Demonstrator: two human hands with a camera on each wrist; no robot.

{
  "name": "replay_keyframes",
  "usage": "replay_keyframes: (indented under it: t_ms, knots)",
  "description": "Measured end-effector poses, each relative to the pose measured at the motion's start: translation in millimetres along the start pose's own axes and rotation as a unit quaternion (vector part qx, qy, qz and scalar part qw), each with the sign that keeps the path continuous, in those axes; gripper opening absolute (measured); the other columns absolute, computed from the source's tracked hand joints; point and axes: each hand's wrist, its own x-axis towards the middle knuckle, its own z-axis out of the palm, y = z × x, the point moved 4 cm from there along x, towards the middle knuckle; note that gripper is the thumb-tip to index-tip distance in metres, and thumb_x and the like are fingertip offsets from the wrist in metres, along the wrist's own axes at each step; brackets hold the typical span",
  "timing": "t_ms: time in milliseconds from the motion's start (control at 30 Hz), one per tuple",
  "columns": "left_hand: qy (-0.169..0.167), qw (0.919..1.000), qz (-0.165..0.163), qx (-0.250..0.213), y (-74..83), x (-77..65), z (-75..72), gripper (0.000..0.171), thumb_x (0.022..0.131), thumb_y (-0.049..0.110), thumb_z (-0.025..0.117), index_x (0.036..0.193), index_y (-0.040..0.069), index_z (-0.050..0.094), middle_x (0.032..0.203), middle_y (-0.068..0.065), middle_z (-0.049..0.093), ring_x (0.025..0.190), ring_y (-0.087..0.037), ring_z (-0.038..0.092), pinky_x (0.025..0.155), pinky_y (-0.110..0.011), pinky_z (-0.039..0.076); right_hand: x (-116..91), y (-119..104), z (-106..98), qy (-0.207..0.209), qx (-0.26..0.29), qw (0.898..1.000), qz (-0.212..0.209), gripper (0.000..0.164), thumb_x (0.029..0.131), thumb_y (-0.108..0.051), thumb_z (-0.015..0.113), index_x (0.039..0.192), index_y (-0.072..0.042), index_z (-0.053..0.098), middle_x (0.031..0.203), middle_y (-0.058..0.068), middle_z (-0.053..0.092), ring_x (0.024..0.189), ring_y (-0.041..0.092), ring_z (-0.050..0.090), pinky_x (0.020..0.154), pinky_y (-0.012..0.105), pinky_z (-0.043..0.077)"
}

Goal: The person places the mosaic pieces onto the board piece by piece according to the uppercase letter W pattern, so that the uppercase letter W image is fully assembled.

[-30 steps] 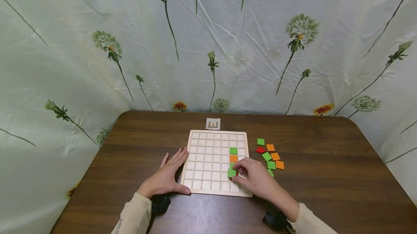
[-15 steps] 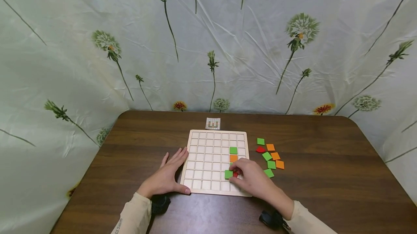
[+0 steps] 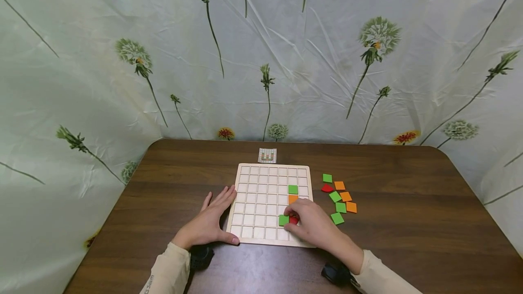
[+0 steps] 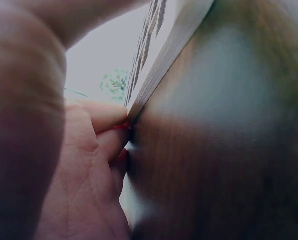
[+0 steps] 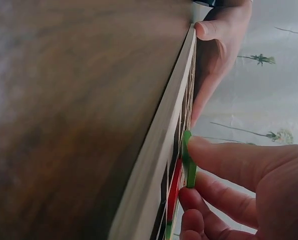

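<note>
In the head view, my right hand [image 3: 312,222] pinches a green square tile [image 3: 283,220] over the lower right part of a pale wooden grid board [image 3: 265,241]. The right wrist view shows this green tile [image 5: 189,167] tilted between thumb and fingertips, next to a red tile [image 5: 174,192] lying in the grid. That red tile [image 3: 293,221] is partly covered by my fingers. Farther up the same column lie an orange tile [image 3: 293,199] and a green tile [image 3: 293,189]. My left hand [image 3: 208,222] rests with extended fingers and thumb against the board's left edge and corner.
Loose green tiles [image 3: 341,207], orange tiles [image 3: 351,207] and a red piece [image 3: 327,188] lie on the brown table [image 3: 408,203] right of the board. A small printed card [image 3: 267,155] sits behind the board. A flower-patterned curtain [image 3: 318,71] hangs behind the table.
My right hand has shifted slightly left with the green tile, from over the red tile to the cell on its left. My left hand has stayed still.
</note>
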Motion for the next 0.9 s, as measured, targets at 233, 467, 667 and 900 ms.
replay_keyframes:
  t_ms: [233,467,667,900]
  knots:
    - [-0.001,1.0000,0.001,0.002,0.2,0.1,0.3,0.130,0.066,0.062,0.086,0.160,0.002,0.019,0.167,-0.009,0.013,0.155,-0.026,0.004,0.118,-0.059,-0.009,1.5,0.3,1.9,-0.013,-0.001,1.000,-0.006,0.017,0.080,-0.017,0.084,0.091,-0.011,0.073,0.084,-0.006,0.062,0.075,0.007,0.049,0.064,0.024,0.045]
    - [-0.003,1.0000,0.000,0.000,-0.8,-0.1,0.9,0.129,0.066,0.063,0.085,0.160,0.003,0.019,0.168,-0.007,0.012,0.155,-0.026,0.003,0.117,-0.059,-0.010,2.3,0.9,3.9,-0.019,-0.001,1.000,-0.011,0.018,0.079,-0.018,0.084,0.092,-0.011,0.073,0.082,-0.007,0.058,0.072,0.007,0.046,0.061,0.023,0.043]
    - [0.000,1.0000,0.004,0.002,-1.4,0.1,1.0,0.130,0.066,0.063,0.085,0.160,0.003,0.019,0.167,-0.007,0.013,0.155,-0.026,0.004,0.117,-0.059,-0.009,2.4,1.6,4.5,-0.023,-0.005,1.000,-0.007,0.019,0.079,-0.017,0.084,0.093,-0.010,0.074,0.082,-0.006,0.056,0.072,0.008,0.045,0.060,0.023,0.041]
    - [0.001,1.0000,0.003,0.000,-0.8,0.0,0.6,0.130,0.066,0.063,0.086,0.160,0.003,0.019,0.167,-0.008,0.013,0.155,-0.026,0.004,0.117,-0.059,-0.009,0.7,2.6,2.5,-0.018,0.010,1.000,0.001,0.018,0.078,-0.015,0.084,0.092,-0.011,0.073,0.083,-0.006,0.057,0.073,0.007,0.047,0.062,0.023,0.044]
